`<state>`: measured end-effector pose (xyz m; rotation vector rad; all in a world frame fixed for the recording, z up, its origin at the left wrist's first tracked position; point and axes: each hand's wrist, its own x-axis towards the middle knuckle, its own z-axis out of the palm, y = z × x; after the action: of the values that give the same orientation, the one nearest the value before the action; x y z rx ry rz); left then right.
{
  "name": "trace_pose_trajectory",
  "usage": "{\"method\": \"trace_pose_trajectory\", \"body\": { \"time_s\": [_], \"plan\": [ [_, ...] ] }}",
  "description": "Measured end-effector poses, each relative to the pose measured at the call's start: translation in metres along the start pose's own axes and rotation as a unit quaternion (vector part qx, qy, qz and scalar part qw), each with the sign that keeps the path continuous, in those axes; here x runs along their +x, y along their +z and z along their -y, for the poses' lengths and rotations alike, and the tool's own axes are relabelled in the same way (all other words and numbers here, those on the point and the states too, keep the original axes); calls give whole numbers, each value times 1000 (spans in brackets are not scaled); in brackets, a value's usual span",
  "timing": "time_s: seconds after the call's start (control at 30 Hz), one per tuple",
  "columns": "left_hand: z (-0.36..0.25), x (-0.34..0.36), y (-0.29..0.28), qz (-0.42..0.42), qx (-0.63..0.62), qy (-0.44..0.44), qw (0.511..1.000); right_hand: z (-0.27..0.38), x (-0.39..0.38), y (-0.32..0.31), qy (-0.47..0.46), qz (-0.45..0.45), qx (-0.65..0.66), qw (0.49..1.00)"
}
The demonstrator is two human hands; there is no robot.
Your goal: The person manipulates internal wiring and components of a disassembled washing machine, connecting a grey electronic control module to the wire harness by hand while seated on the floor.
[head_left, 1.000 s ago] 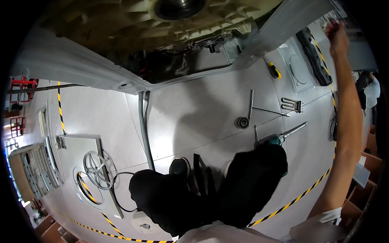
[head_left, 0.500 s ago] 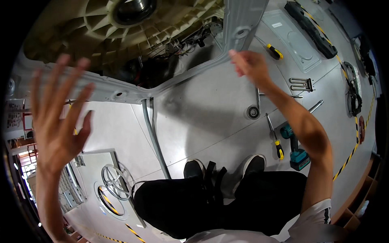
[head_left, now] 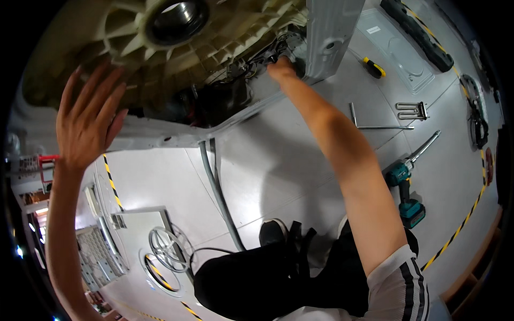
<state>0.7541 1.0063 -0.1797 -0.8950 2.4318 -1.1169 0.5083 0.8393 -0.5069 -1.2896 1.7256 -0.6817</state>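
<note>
The back of a washing machine stands open, showing a large ribbed plastic tub (head_left: 128, 40) with a round dark hub (head_left: 179, 21). Fingers spread, my left hand (head_left: 88, 120) is at the lower left of the tub, in front of the grey cabinet frame (head_left: 147, 136); whether it touches either cannot be made out. My right hand (head_left: 282, 69) reaches inside the frame's lower right corner, its fingers closed at a small dark part among the wiring (head_left: 241, 75). That part is mostly hidden by the fingers.
A grey hose (head_left: 217, 192) runs down from the frame. To the right lie a yellow-black screwdriver (head_left: 373, 68), a heating element (head_left: 411, 111), an L-shaped wrench (head_left: 383, 127) and a teal cordless driver (head_left: 404, 187). A panel (head_left: 139, 224) with coiled hose (head_left: 166, 249) lies left.
My right hand has moved left and into the cabinet, closing by the wiring. My left hand has shifted slightly right, its fingers now before the tub. The view has moved a little.
</note>
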Motion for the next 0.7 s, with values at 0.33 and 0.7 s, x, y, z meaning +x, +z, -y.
{"method": "trace_pose_trajectory", "body": {
  "time_s": [0.33, 0.7],
  "plan": [
    [-14, 25, -17, -77, -50, -40, 995, -24, 55, 11, 49, 79, 18, 995],
    [-25, 118, -9, -88, 23, -66, 994, -13, 37, 2, -1, 65, -170, 983]
  ]
}}
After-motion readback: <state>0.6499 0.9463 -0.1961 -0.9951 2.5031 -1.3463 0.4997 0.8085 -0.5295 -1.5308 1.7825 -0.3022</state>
